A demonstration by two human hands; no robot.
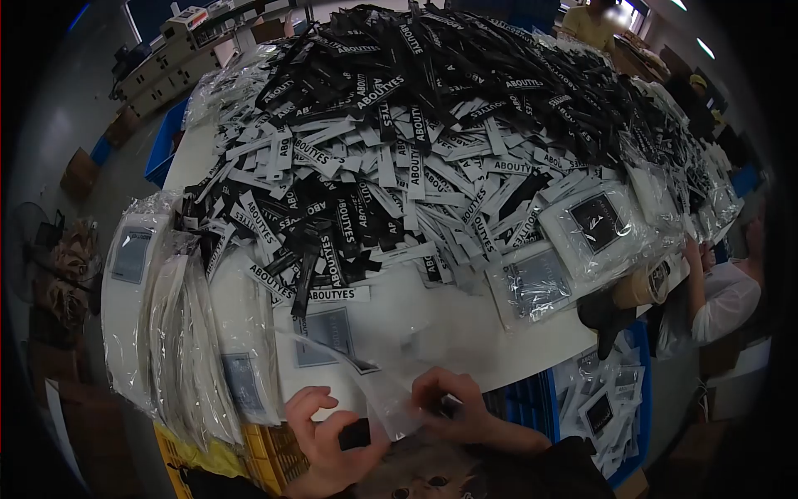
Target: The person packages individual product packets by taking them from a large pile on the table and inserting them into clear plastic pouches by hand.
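A limp, translucent plastic bag (388, 407) sits between the hands at the near edge of the white surface (470, 349), apparently clamped in the fingers of the right hand (472, 417), those of the left hand (330, 451) parted, so a one-sided tug could crease its thin film.

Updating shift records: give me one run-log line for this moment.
left hand: beside clear bag; right hand: holding bag; label strips: heaped on table

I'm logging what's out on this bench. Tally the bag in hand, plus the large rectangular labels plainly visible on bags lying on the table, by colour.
Clear bag in hand: 1
Grey labels: 4
Black label: 1
Total: 6
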